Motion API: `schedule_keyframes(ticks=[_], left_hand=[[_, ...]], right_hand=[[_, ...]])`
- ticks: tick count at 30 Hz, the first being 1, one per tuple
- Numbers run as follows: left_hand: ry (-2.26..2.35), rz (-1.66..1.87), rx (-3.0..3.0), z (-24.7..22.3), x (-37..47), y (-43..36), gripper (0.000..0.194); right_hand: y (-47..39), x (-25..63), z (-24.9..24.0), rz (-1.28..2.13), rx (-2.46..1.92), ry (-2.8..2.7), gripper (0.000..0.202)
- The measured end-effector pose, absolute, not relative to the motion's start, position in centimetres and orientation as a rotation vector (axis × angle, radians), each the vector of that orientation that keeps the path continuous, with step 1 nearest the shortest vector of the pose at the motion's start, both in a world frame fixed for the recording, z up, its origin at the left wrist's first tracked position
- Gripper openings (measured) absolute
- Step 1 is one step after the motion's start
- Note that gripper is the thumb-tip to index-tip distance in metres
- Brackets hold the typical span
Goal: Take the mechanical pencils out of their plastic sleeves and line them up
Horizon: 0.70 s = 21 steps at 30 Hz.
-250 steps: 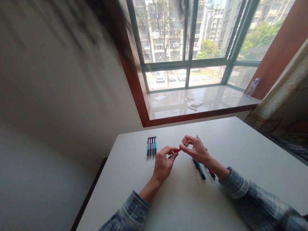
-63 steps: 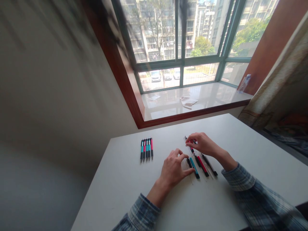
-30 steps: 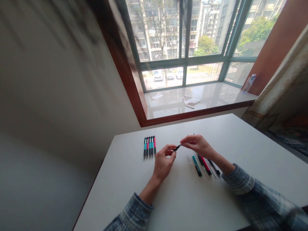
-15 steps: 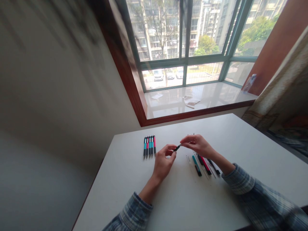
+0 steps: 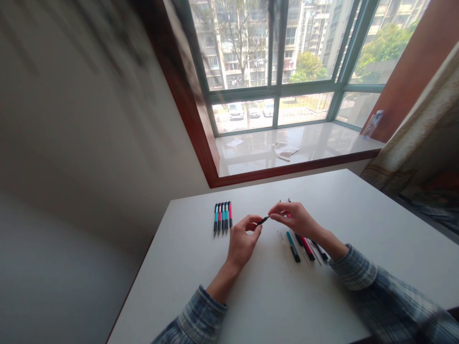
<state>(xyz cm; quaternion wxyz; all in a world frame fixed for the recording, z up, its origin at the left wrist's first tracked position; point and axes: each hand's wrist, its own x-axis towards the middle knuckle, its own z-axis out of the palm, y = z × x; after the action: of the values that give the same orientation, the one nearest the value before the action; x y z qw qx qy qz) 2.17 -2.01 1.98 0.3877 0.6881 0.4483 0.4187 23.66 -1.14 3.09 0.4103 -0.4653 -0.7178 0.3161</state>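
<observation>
1. black pen piece [image 5: 263,220], short and slim, sits between my two hands, slanting up from left to right above the surface [image 5: 265,296].
2. my left hand [image 5: 245,241] has the lower end of it, thumb and forefinger pinching it, the other fingers curled in behind.
3. my right hand [image 5: 296,217] comes in from the other side, fingers pinching at the piece's upper, pale end; that end is too small for me to make out in detail.
4. just beyond my left fingers lies a row of five pens [image 5: 223,217], side by side, teal and red, with dark grips and their points towards me.
5. below my right hand and wrist i have loose parts spread on the white surface: a teal barrel [image 5: 293,246] with a black end, a red barrel [image 5: 308,249] partly covered by my hand, a dark barrel [image 5: 322,254] near my cuff, and thin pale refills [image 5: 304,253] between them.
6. another bit of red shows behind my right hand, mostly hidden.
7. both my sleeves are blue plaid.
8. past the surface, the windowsill [image 5: 251,165] carries a crumpled cloth [image 5: 286,151], a flat white sheet [image 5: 234,143] and a clear bottle [image 5: 373,125], with a curtain [image 5: 412,119] to the right.
</observation>
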Motion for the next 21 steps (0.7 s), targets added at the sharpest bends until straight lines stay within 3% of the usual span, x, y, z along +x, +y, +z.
schedule_keyframes(ticks=[5, 13, 17, 21], left_hand=[[1.174, 1.075, 1.784, 2.12, 2.25, -2.05, 0.014], [1.137, 1.105, 1.822, 2.06, 2.4, -2.13, 0.014], [1.135, 1.098, 1.809, 2.09, 2.4, -2.08, 0.014], [1.124, 1.098, 1.804, 1.92, 2.28, -2.0, 0.015]], right_hand=[[-1.29, 23.75, 3.15, 0.686, -1.207, -1.89, 0.023], [-1.53, 23.73, 3.46, 0.675, -1.282, -1.984, 0.042], [-1.59, 23.85, 3.67, 0.691, -1.217, -1.971, 0.025], [-1.48, 23.76, 3.49, 0.658, -1.16, -1.998, 0.022]])
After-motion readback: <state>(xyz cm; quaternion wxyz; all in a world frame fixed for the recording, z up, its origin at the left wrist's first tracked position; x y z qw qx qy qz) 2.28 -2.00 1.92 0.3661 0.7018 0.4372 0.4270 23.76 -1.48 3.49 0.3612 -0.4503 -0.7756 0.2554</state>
